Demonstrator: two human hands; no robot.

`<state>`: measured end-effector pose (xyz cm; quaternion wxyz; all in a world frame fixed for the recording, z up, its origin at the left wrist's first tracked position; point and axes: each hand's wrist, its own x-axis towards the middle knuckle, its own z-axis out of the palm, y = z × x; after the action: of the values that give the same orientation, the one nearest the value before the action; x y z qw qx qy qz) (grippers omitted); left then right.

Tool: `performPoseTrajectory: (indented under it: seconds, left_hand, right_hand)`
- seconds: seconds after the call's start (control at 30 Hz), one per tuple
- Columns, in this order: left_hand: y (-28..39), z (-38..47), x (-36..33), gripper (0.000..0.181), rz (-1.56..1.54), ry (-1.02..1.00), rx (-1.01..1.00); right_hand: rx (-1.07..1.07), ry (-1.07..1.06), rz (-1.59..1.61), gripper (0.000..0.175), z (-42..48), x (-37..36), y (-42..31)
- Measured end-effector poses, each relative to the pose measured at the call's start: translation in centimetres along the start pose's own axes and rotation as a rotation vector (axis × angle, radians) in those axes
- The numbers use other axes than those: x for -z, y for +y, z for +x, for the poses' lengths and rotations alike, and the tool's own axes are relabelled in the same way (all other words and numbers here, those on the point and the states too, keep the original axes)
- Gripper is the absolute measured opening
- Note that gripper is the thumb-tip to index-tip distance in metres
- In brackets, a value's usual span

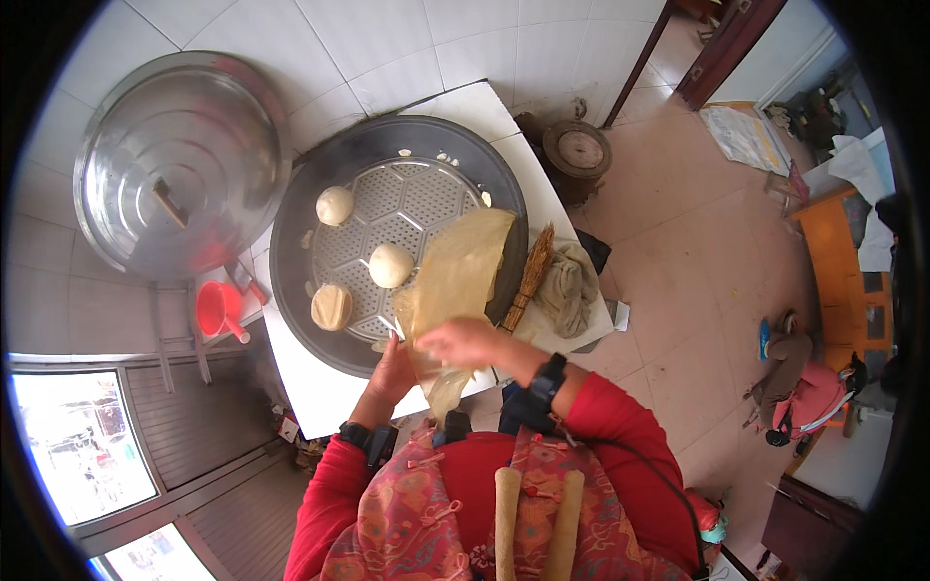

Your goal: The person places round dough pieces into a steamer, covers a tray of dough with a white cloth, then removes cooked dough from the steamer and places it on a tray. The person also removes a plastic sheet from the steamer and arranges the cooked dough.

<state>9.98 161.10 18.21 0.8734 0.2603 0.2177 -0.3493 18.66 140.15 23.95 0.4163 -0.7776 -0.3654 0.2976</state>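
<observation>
A large dark wok (287, 290) holds a perforated metal steaming rack (356, 243). Two smooth round buns, one at the back left (334, 206) and one near the middle (391, 266), rest on the rack. A ridged bun (331, 307) sits at its left edge. My left hand (394, 372) grips the near left edge of a thin yellowish sheet (465, 265), cloth or film, which covers the rack's right side. Blurred by motion, my right hand (459, 343) is at the sheet's near end; its grip is unclear. Crumpled translucent film (448, 390) hangs below it.
A big metal lid (182, 163) leans on the tiled wall. Left of the wok are a red dipper (218, 309) and a cleaver (243, 279). At right lie a straw brush (530, 276) and a rumpled cloth (568, 290). Another person (806, 392) is at far right.
</observation>
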Motion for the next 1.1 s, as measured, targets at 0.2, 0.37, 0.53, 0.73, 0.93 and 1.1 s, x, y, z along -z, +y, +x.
performPoseTrajectory:
  seconds: [0.2,0.37,0.53,0.73,0.93,1.1]
  left_hand:
    - [-0.1,1.7,-0.1,0.044,0.277,0.224,-0.167]
    - [5.0,1.1,-4.2,0.032,0.415,0.263,-0.360]
    - [12.4,-2.8,-8.7,0.029,0.611,0.194,-0.512]
    - [17.1,-3.9,-13.9,0.025,0.845,0.133,-0.586]
    - [17.5,-4.2,-22.9,0.025,1.193,0.039,-0.487]
    - [17.5,-5.0,-28.0,0.034,1.346,-0.070,-0.546]
  right_hand:
    - [-0.124,-0.325,0.101,0.048,-1.0,-5.8,1.3]
    - [-0.164,-0.134,0.199,0.058,-5.0,-5.0,5.6]
    - [-0.303,0.354,0.684,0.055,-9.1,0.3,8.2]
    - [-0.107,0.791,0.170,0.069,-8.6,8.2,1.5]
    - [0.143,0.896,-0.312,0.073,-3.2,10.6,-7.6]
    - [-0.001,0.894,-0.178,0.052,-1.0,12.4,-7.6]
